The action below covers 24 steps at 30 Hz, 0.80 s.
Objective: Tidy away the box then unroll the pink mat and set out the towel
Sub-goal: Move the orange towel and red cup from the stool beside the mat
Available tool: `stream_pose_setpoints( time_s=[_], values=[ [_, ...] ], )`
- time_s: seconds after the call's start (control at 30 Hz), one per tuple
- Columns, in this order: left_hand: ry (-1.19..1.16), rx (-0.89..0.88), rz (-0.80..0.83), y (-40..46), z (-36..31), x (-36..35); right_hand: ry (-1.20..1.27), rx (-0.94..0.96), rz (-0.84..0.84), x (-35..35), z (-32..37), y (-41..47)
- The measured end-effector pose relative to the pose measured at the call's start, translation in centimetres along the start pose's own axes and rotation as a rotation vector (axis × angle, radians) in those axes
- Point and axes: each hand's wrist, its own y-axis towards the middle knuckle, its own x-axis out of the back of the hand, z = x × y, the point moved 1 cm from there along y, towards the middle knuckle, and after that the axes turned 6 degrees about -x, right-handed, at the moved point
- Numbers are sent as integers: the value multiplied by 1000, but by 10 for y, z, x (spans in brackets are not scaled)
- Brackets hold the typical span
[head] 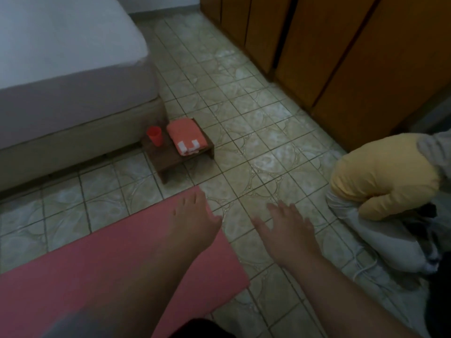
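1. Both hands hold nothing. The left hand [195,223] lies with fingers spread flat at the far corner of the pink mat [117,269]; the right hand [285,228] is spread over bare tiles just beside that edge.
2. The mat lies flat across the lower left of the frame, so the towel looks like what's left.
3. The folded orange towel [186,137] sits on a small wooden stool [180,154] at centre left, with a red cup [155,135] just beside it. Grab carelessly and the cup probably tips.
4. Smooth tiles mean leaning on the mat could make it skid.
5. The pile of clothes [385,191] at right crowds that side.
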Motion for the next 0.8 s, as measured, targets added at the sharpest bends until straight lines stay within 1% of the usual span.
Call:
stream_pose_setpoints(
  time_s=[0.27, 0.33, 0.43, 0.53, 0.6, 0.67, 0.8],
  values=[
    [-9, 65, 143, 50, -42, -43, 24, 105, -93, 90, 13, 146],
    [-21, 83, 173, 72, -48, -50, 8, 140, -103, 104, 21, 179],
    [-36, 134, 176, 122, -55, -49, -17, 184, -91, 121, 32, 233],
    [-63, 208, 139, 178, -62, -32, -53, 216, -39, 130, 37, 276],
    [-80, 222, 75, 218, -65, -11, -79, 243, -3, 131, 40, 300],
    [-47, 229, -7, 258, -67, 14, -115, 261, 41, 130, 40, 320],
    [-49, 283, -107, 330, -64, 65, -187, 286, 113, 126, 37, 355]
  ],
)
